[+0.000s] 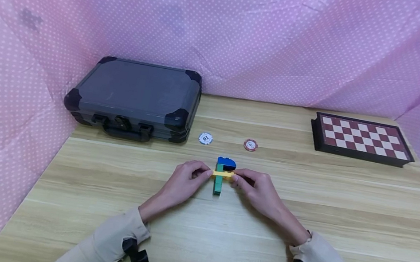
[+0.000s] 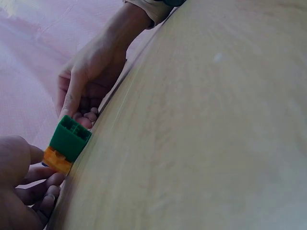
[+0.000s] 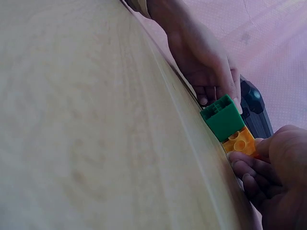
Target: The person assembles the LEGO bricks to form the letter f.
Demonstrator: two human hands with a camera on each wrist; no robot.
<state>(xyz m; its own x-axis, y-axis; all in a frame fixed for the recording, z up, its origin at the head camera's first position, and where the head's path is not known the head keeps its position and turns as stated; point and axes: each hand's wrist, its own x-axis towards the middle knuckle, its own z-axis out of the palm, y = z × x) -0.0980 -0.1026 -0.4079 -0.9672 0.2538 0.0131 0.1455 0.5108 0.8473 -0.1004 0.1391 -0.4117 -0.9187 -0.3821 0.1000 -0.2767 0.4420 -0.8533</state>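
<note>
Near the table's middle is a small model of toy building bricks. Its green bricks [image 1: 218, 186] form a bar pointing at the person, with a blue brick [image 1: 226, 163] with a rounded end at the far end. A yellow brick [image 1: 222, 174] crosses the green bar. My left hand [image 1: 184, 182] pinches the yellow brick's left end between thumb and fingers, while my right hand [image 1: 262, 194] pinches its right end. In the right wrist view, the green brick's hollow end [image 3: 223, 118] shows beside the yellow brick [image 3: 241, 143], close to the table surface.
Behind the model lie a blue-and-white poker chip [image 1: 206, 138] and a red one [image 1: 250, 145]. A grey case [image 1: 135, 89] with black corners stands at the back left. At the back right sits a checkered board box [image 1: 364, 138]. Pink dotted cloth [image 1: 248, 33] hangs behind the wooden table [image 1: 209, 247].
</note>
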